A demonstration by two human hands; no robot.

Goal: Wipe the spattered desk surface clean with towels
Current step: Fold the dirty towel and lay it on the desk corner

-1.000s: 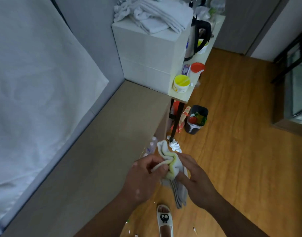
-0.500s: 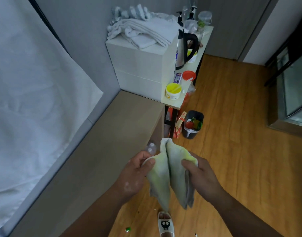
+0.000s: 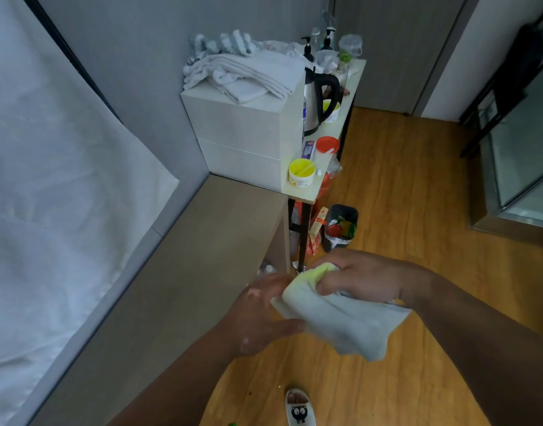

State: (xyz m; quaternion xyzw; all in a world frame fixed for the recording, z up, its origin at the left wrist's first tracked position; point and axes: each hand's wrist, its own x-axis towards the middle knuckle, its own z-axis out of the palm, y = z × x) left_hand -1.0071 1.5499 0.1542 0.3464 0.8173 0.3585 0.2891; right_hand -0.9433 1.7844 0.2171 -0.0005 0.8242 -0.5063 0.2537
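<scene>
A pale towel (image 3: 344,321) with a yellow-green stain near its upper edge hangs between both hands, just off the front edge of the beige desk surface (image 3: 184,272). My right hand (image 3: 362,281) grips the towel's top fold from above, fingers curled round it. My left hand (image 3: 264,315) holds the towel's left edge, thumb under the cloth; its fingertips are hidden behind the fabric. A pile of white towels (image 3: 248,72) lies on the white drawer box (image 3: 248,133) at the far end of the desk.
A narrow side table (image 3: 328,139) carries a kettle (image 3: 317,96), a yellow tub (image 3: 301,172), a red lid (image 3: 327,144) and bottles. A small black bin (image 3: 340,227) stands on the wooden floor. A white sheet (image 3: 48,195) is on the left; my slippered foot (image 3: 299,407) is below.
The towel was hanging in two vertical folds; now it is drawn out sideways. My right hand has risen and moved right, gripping the top from above. The view has shifted slightly.
</scene>
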